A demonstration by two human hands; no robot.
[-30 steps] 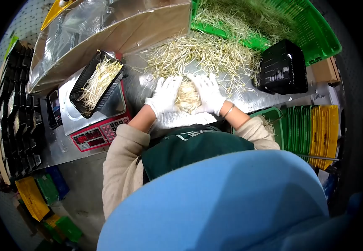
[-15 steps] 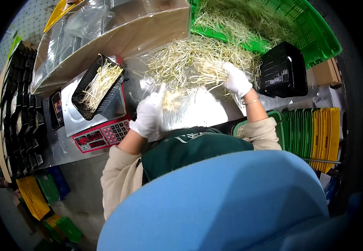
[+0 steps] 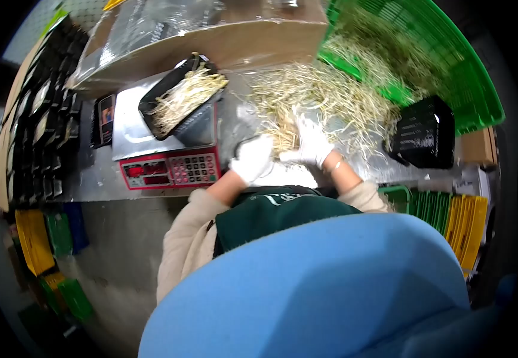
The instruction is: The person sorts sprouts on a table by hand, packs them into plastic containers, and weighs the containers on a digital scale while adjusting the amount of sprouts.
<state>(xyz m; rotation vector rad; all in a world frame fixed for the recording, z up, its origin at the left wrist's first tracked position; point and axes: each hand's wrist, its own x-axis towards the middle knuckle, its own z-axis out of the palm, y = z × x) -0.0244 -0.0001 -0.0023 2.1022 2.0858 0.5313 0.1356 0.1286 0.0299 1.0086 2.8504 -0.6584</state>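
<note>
Both my hands wear white gloves. My left hand (image 3: 253, 158) is low over the metal tabletop, right of the scale; its fingers are blurred. Beside it my right hand (image 3: 312, 143) has its fingers stretched out and the thumb apart, against a small bunch of bean sprouts (image 3: 284, 132) between the hands. A loose pile of bean sprouts (image 3: 336, 98) spreads behind them. To the left, a black plastic tray (image 3: 178, 122) holding sprouts rests on a red digital scale (image 3: 172, 170) with a lit display.
A green crate (image 3: 474, 89) of sprouts stands tipped at the back right, near an upended stack of black trays (image 3: 425, 132). An open cardboard box (image 3: 241, 45) with clear plastic sits behind the scale. Stacked black trays (image 3: 44, 128) line the left.
My right hand has moved left and down, bringing its bunch of sprouts closer to my left hand. Its fingers are now stretched out. The camera view has shifted left.
</note>
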